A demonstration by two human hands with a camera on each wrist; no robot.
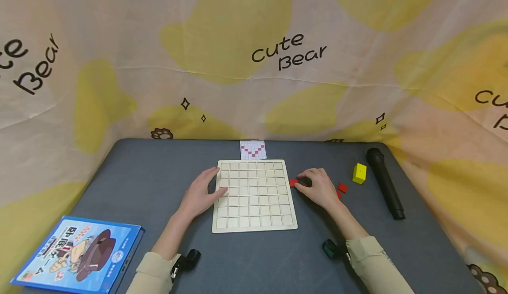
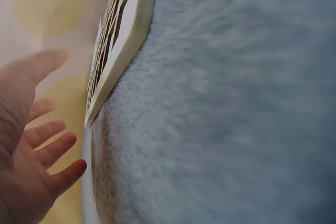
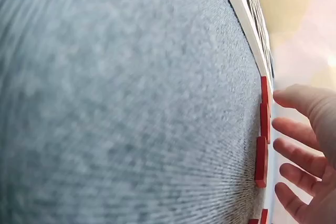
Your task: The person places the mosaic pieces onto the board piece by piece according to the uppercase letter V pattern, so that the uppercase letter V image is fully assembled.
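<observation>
A cream grid board (image 1: 254, 228) with raised square cells lies flat on the dark table. My left hand (image 1: 204, 191) is at the board's left side, its thumb over the cells and its fingers near the upper left corner. In the left wrist view, that hand's fingers (image 2: 52, 148) are spread with nothing between them. To the right of the board is my right hand (image 1: 317, 187), over small red square tiles (image 1: 343, 187). The right wrist view shows several red tiles (image 3: 261, 161) on the table, close to loosely spread fingers; whether any fingertip touches one I cannot tell.
A small pattern card (image 1: 253, 150) with pink squares lies behind the board. Toward the right are a yellow block (image 1: 359, 173) and a black microphone (image 1: 385, 184). A blue picture box or book (image 1: 79, 256) sits at the front left. A printed cloth (image 1: 222, 29) hangs behind the table.
</observation>
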